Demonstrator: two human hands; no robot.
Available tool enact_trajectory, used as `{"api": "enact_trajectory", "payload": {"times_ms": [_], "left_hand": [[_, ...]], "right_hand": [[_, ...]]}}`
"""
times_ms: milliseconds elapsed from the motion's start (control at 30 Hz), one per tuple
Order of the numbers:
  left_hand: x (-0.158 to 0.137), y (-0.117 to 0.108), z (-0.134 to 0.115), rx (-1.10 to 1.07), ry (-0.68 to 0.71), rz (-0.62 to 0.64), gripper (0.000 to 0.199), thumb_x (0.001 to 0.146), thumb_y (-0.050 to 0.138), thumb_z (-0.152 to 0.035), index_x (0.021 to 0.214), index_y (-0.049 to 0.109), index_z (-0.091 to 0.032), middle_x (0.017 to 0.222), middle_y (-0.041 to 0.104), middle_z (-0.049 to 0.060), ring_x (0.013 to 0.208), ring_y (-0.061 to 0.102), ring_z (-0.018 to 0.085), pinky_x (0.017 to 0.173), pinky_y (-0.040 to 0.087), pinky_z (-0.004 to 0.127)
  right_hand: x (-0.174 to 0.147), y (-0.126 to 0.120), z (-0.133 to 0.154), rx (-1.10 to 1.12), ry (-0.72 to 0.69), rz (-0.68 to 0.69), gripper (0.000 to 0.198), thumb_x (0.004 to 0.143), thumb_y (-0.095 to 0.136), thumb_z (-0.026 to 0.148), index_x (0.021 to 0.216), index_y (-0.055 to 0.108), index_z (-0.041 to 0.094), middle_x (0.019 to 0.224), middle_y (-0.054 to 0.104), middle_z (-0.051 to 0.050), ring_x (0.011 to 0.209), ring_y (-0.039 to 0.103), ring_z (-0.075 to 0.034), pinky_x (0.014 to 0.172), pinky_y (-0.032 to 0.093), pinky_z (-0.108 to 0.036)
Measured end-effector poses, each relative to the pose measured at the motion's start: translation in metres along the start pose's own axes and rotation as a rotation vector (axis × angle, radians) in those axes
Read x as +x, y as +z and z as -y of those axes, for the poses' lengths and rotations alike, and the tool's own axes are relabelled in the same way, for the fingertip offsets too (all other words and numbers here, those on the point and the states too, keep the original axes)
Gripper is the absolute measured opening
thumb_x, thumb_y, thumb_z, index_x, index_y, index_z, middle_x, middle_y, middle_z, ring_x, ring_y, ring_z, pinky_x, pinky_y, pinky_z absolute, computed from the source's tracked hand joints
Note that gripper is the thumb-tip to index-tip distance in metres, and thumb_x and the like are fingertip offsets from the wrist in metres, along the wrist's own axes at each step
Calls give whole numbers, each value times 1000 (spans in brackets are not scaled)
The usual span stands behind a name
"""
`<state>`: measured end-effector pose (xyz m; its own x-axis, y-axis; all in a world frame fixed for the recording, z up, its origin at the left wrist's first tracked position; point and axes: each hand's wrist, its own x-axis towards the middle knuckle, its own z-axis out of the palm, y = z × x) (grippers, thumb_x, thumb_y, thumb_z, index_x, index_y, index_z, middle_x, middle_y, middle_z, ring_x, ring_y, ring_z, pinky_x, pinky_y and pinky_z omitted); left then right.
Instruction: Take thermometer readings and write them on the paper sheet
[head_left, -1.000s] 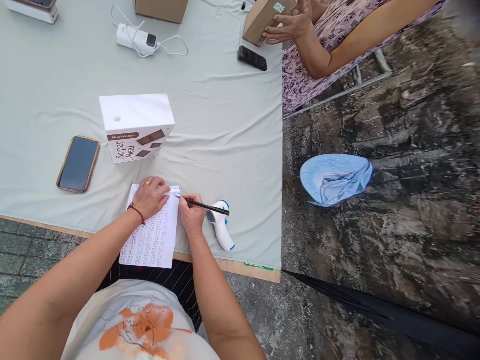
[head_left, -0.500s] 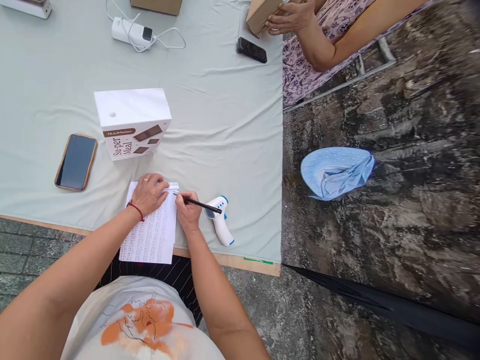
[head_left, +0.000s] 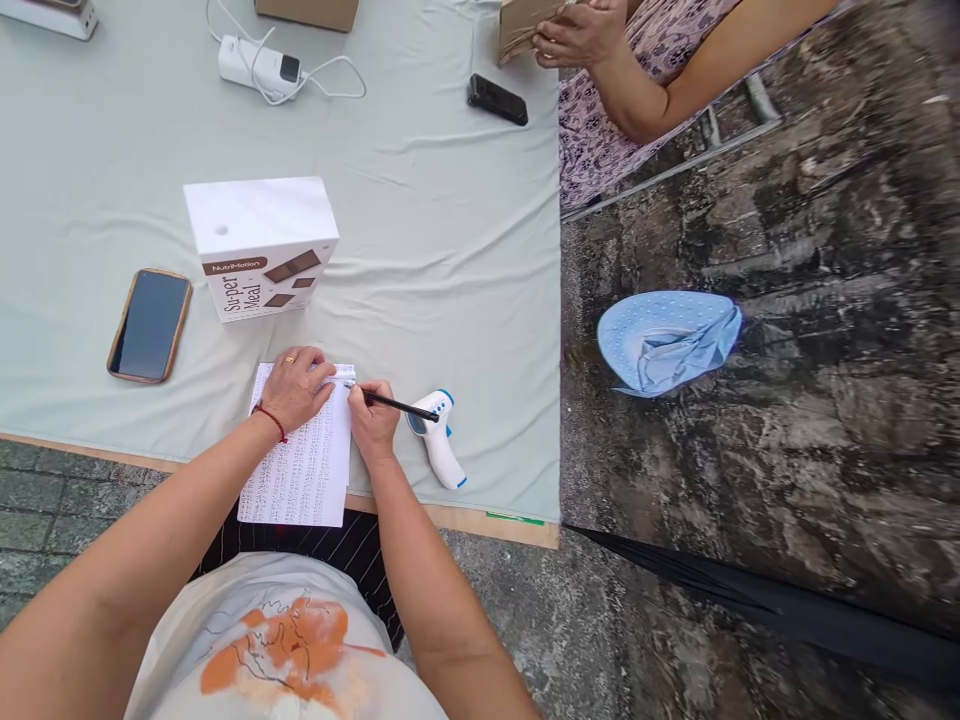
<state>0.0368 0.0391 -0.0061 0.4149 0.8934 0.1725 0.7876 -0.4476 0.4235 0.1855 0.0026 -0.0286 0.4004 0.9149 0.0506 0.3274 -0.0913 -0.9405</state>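
Observation:
A white sheet of paper (head_left: 307, 480) covered in small dark printed rows lies at the table's front edge, partly overhanging it. My left hand (head_left: 296, 388) rests on the upper part of the sheet, fingers laid out over it and pressing it down. Under those fingertips a narrow pale strip (head_left: 343, 371) crosses the top; its kind is unclear. In my right hand (head_left: 373, 418) is a slim black pen (head_left: 405, 406), tip touching the sheet near its upper right edge. Just right of that hand lies a white and blue infrared thermometer (head_left: 444, 455).
A white Super Meal box (head_left: 262, 215) stands beyond the paper, with a phone (head_left: 150, 325) to its left. Farther back are a white cabled device (head_left: 259, 68) and a black device (head_left: 497, 99). Another person's hands (head_left: 581, 35) hold a cardboard box (head_left: 521, 25). A blue hat (head_left: 667, 342) lies on the ground.
The whole view has shifted slightly, things appearing a little farther left. The other person's cardboard box has turned. My hands keep nearly the same place on the paper.

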Motion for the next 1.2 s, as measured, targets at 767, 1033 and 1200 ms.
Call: {"api": "enact_trajectory", "payload": {"times_ms": [767,1033,1200], "left_hand": [[0,3,2,16,27,-53,15,91,58,-27,99,70,-22,105,63,9,102,54,26,88,45,41],[0,3,3,14,29,-53,15,91,59,-27,99,70,-22,105,63,9,102,54,26,89,45,42],[-1,3,3,8,25,-46,15,91,58,-27,99,69,-22,105,63,9,103,54,26,90,44,43]], "right_hand": [[0,0,4,-7,-9,13,18,76,52,40,70,51,23,62,55,4,61,49,-13,62,45,-28],[0,0,3,22,0,4,19,77,53,41,71,51,23,63,56,4,62,49,-14,63,45,-29],[1,0,4,23,8,9,18,76,53,41,70,51,23,63,56,4,62,49,-14,63,45,-29]]}}
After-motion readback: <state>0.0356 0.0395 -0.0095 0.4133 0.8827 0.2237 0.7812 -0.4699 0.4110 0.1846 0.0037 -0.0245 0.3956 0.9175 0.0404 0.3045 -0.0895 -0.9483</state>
